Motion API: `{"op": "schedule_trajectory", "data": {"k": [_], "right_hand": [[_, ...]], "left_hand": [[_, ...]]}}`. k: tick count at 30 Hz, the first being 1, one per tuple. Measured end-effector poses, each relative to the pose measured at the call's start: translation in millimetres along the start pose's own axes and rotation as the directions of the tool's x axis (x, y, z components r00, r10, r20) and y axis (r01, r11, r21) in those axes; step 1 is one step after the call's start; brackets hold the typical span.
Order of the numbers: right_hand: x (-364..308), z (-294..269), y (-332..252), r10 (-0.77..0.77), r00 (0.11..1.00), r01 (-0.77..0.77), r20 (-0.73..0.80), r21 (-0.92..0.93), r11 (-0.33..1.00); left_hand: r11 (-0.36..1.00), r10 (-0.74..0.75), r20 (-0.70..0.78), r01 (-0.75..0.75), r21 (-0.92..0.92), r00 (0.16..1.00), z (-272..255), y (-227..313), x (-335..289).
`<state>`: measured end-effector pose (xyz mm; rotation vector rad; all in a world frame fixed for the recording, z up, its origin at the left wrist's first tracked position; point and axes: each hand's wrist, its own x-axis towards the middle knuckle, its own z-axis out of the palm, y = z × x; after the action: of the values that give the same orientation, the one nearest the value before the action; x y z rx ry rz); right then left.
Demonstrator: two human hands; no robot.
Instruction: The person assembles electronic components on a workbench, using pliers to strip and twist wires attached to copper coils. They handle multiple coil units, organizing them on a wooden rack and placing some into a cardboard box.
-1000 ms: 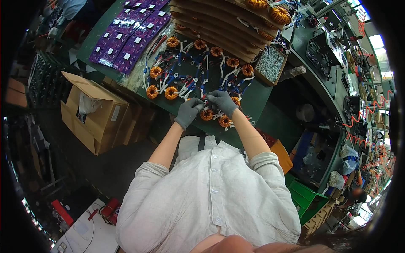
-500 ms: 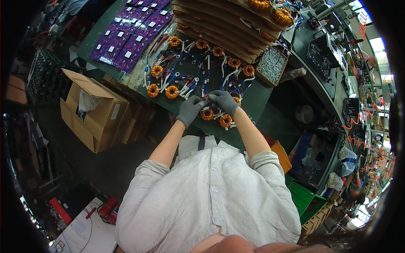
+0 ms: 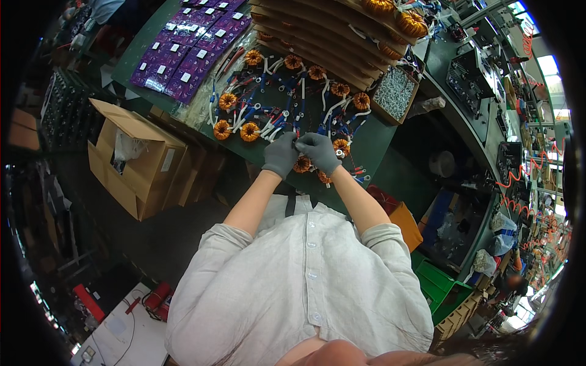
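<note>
So, both hands are in gray gloves and meeting right over the near part of the green tabletop (image 3: 377,135). Left hand (image 3: 281,156) has its fingers curled in, and the right hand (image 3: 321,151) is bent toward it from the other side, so the two sets of fingertips sit right up against each other. A tiny red bit (image 3: 297,132) pokes out just past them, but it's too small for me to tell if they're actually pinching it or what it belongs to. Fingers definitely look bunched rather than spread, though.

As for the copper-colored coils, one coil (image 3: 301,163) is partly hidden just below the hands, another coil (image 3: 341,147) is just beside the right hand, and a third coil (image 3: 325,177) peeks out under that wrist. More of them make a rough loop farther up, like the pair at left, with white and blue cables (image 3: 268,126) and ring terminals tangled between.

Around that lot: a leaning stack of brown cardboard sheets (image 3: 317,46) up top, a box of small silvery parts (image 3: 394,93) next to it, and purple panels (image 3: 183,55) with white squares over on the left.
</note>
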<state>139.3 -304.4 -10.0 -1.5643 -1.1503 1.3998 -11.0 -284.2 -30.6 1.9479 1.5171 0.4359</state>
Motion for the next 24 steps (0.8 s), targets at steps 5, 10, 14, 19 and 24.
{"op": "schedule_trajectory", "data": {"k": [5,10,14,19,24], "right_hand": [[5.1,-6.8,-3.7,-0.023,0.999,0.024,-0.043,0.030,0.999],[-2.1,-33.2,-42.8,0.093,0.965,-0.022,-0.244,0.280,0.960],[-0.4,-41.1,-42.2,0.110,0.930,-0.009,-0.350,0.279,0.960],[7.8,-23.2,-43.9,0.103,0.925,0.012,-0.366,0.300,0.954],[29.1,24.3,-85.6,0.102,0.928,0.004,-0.359,0.283,0.959]], "left_hand": [[0.997,-0.071,0.169,0.077,-0.025,0.983,-24.5,9.5,2.9],[0.970,-0.166,0.052,0.173,-0.170,0.985,-86.6,-13.0,-26.2],[0.965,-0.188,-0.362,0.103,-0.240,0.913,-140.5,-82.0,-53.7],[0.924,-0.380,-0.626,0.307,-0.227,0.681,-246.6,-166.4,-67.6],[0.791,-0.454,-0.545,0.600,0.118,0.705,-306.5,-222.5,-47.7]]}}
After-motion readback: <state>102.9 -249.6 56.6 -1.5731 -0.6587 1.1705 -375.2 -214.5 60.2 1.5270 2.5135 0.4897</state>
